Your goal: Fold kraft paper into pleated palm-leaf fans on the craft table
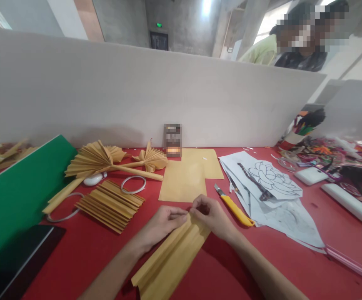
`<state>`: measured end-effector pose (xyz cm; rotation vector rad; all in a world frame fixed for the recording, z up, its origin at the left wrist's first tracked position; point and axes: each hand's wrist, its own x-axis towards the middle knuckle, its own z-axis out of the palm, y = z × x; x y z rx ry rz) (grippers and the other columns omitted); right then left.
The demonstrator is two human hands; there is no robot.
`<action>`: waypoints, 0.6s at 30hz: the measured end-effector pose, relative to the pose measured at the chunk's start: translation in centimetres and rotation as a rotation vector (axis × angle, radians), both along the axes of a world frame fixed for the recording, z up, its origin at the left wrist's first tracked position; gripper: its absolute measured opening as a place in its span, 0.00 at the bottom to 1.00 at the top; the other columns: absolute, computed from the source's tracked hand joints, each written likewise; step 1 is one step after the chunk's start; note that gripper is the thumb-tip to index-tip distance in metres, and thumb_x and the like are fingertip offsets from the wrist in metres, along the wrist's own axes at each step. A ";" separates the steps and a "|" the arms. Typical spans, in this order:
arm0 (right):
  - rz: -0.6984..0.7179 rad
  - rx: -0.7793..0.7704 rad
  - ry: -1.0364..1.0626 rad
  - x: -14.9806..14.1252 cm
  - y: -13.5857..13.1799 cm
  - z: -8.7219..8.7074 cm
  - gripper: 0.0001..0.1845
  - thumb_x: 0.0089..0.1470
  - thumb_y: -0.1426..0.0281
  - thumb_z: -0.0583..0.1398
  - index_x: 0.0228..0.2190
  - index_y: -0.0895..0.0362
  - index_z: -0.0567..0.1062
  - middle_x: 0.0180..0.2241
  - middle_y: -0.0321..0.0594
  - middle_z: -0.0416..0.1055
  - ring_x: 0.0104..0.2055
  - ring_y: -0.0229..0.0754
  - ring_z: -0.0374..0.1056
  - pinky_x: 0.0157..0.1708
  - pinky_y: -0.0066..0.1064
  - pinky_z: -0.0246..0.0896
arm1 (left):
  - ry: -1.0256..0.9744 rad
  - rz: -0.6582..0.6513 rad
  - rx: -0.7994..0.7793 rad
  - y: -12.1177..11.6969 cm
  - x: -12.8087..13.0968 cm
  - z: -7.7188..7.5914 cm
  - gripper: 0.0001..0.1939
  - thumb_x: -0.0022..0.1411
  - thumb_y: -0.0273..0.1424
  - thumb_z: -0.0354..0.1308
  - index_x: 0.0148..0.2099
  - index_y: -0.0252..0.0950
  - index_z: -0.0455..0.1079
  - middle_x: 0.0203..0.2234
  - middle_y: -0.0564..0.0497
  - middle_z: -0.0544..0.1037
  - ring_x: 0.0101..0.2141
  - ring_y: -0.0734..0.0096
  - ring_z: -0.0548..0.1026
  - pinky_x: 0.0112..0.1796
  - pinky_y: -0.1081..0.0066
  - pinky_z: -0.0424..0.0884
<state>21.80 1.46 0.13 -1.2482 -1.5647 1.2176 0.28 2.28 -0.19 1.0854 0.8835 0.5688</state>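
Observation:
A sheet of tan paper (174, 260) with lengthwise folds slants across the red table toward me. At its far end my left hand (165, 223) pinches the edge between thumb and fingers. My right hand (210, 214) grips the same end close beside it, thumb and forefinger bent together in a loop. Beyond both hands lie flat tan sheets (182, 181). To the left rests a stack of pleated paper (110, 206). Behind that are folded paper fans (91, 160) with rolled paper handles. A yellow utility knife (237, 210) lies right of my right hand, its blade pointing away.
A green board (21, 196) and a dark tablet-like slab (24, 254) lie at left. White sheets with a flower drawing (273, 179) spread at right, near a white box-like device (351, 203) and a cup of pens (293, 139). A grey partition (137, 91) stands behind; two people are beyond it.

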 end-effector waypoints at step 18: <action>-0.064 0.039 0.199 -1.1 -0.4 -0.2 0.17 0.59 0.58 0.67 0.44 0.54 0.74 0.33 0.35 0.71 0.35 0.39 0.67 0.36 0.31 0.62 | -0.204 0.028 -0.244 -0.6 0.1 0.7 0.20 0.59 0.43 0.72 0.48 0.34 0.83 0.40 0.42 0.86 0.38 0.61 0.84 0.40 0.70 0.76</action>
